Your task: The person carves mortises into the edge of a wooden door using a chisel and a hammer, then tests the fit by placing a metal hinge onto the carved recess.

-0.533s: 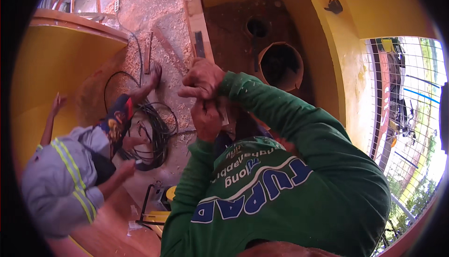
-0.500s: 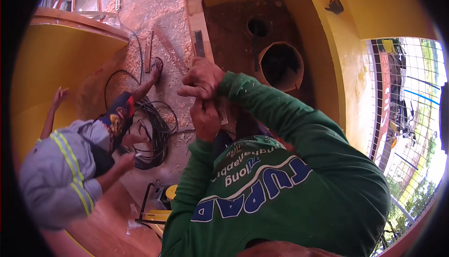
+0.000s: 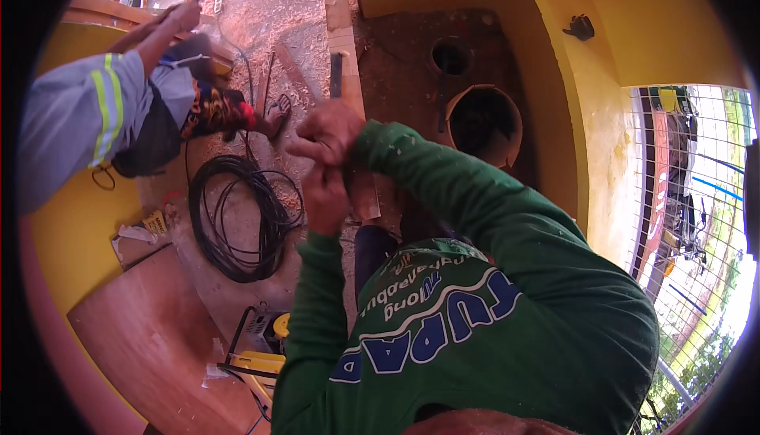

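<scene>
Long pale wooden plank (image 3: pixel 339 11) runs from the upper edge down under both hands. Round coil of black cable (image 3: pixel 275 233) sits left of it. Right hand (image 3: pixel 328 130) curled, overlapping curled left hand (image 3: pixel 325 200); can't tell what they pinch. Short dark flat bar (image 3: pixel 336 77) on plank, just beyond right hand.

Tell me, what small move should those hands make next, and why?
Perhaps lift the right hand slightly from the left hand: they are bunched close together at the plank, so whatever they may hold is hidden, and parting them would show the wood beneath.
</scene>
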### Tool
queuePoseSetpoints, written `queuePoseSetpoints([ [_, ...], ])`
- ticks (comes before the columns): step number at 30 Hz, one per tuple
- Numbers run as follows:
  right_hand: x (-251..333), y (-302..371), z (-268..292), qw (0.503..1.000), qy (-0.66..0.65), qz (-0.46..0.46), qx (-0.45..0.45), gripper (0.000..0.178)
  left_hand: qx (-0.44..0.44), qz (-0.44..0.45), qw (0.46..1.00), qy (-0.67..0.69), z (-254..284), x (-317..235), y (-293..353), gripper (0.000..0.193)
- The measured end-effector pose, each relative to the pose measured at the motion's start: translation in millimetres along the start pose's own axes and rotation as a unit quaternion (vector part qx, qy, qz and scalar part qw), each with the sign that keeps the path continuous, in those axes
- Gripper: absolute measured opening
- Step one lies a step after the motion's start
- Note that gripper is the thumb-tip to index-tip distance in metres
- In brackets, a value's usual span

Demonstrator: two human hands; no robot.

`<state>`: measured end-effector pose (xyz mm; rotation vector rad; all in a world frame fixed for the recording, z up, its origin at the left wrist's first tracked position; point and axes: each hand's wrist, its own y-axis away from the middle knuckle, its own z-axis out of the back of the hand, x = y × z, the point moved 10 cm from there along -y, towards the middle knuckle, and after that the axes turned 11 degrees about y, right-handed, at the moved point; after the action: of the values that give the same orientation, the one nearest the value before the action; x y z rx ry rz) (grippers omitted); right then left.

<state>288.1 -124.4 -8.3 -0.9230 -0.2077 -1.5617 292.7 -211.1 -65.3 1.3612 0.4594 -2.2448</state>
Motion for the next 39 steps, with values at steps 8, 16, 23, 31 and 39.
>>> queuePoseSetpoints([
  [8,-32.2,-15.2,-3.8,0.994,0.087,-0.058,-0.023,0.039,-0.004,0.179,0.962,0.206,4.9,14.9,-14.7,0.020],
  [16,-9.8,-16.3,10.0,0.995,0.086,-0.046,-0.031,0.039,0.006,-0.024,0.993,0.118,10.7,-9.3,-25.5,0.025],
  [23,-7.1,-7.1,22.6,0.994,-0.019,-0.027,-0.105,0.038,-0.018,0.097,0.984,0.148,1.0,7.5,-12.4,0.024],
  [31,-24.1,-13.3,1.6,0.993,0.033,-0.115,0.018,0.041,0.012,0.141,0.959,0.247,-0.6,-2.7,-36.3,0.026],
  [39,-30.1,-15.4,-1.5,0.991,0.040,-0.124,0.040,0.044,0.006,0.184,0.954,0.235,-0.3,6.3,-14.3,0.027],
])
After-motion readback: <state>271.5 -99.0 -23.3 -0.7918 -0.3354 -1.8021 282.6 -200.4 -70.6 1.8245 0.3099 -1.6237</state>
